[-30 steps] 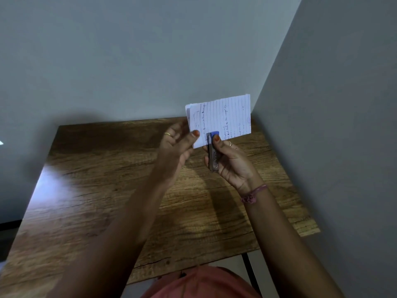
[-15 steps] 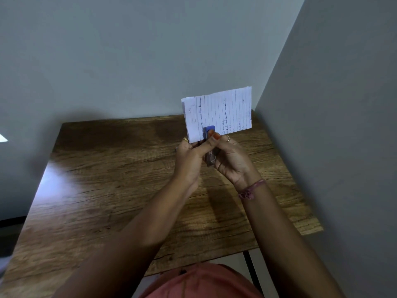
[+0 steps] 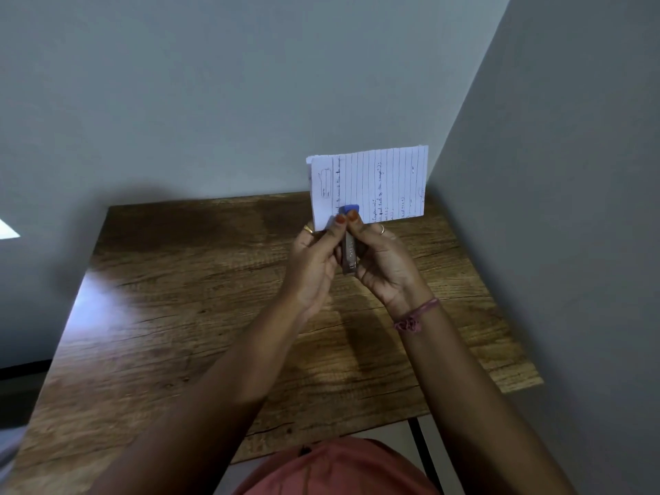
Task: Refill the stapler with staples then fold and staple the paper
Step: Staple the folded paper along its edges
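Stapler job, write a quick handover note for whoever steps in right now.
Left hand: thumb pressing at the stapler head, fingers behind the folded paper.
Right hand: shut on the stapler, thumb on its blue tip.
Both are held up above the wooden table.
Done: paper folded, lower edge in the stapler.
Left: confirm the staple went in; the refill can't be judged.

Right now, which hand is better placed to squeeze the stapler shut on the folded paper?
Probably right: the right hand already wraps the stapler, thumb near its blue tip at the folded paper. The left hand only pinches alongside.
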Available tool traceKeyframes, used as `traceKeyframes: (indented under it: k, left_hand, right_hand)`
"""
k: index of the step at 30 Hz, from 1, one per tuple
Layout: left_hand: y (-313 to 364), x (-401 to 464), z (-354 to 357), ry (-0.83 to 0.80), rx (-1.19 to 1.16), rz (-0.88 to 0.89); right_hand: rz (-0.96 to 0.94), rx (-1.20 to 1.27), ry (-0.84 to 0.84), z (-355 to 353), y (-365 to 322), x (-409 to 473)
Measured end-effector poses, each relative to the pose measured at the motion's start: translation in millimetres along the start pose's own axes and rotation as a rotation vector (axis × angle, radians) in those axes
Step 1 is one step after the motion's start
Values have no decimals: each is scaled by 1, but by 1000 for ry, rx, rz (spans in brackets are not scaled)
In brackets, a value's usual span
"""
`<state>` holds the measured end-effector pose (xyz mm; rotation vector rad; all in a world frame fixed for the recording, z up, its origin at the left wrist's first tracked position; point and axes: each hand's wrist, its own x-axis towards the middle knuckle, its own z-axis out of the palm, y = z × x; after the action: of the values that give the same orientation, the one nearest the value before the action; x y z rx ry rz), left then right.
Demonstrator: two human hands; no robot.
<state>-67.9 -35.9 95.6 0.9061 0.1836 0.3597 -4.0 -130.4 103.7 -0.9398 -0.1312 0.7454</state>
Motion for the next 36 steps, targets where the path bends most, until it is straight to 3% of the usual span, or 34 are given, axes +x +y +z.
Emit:
traceKeyframes:
  k: [7, 11, 18, 25, 29, 36]
  left_hand:
    - [1, 0, 4, 140, -36, 45]
    - [6, 1, 2, 176, -62, 63]
    - [7, -1, -1, 180, 17, 105]
    - [3, -3, 2, 172, -83, 127]
    - [-10, -7, 11, 156, 24, 100]
    - [-15, 0, 9, 245, 50, 93]
  right_hand:
    - [32, 84, -105, -2, -4, -8]
    - [15, 144, -78, -9, -8, -10]
    - [-16, 127, -32, -17, -16, -13]
    - [-4, 127, -40, -15, -15, -15]
    - [8, 105, -80, -12, -14, -14]
    - [15, 69, -66, -13, -13, -13]
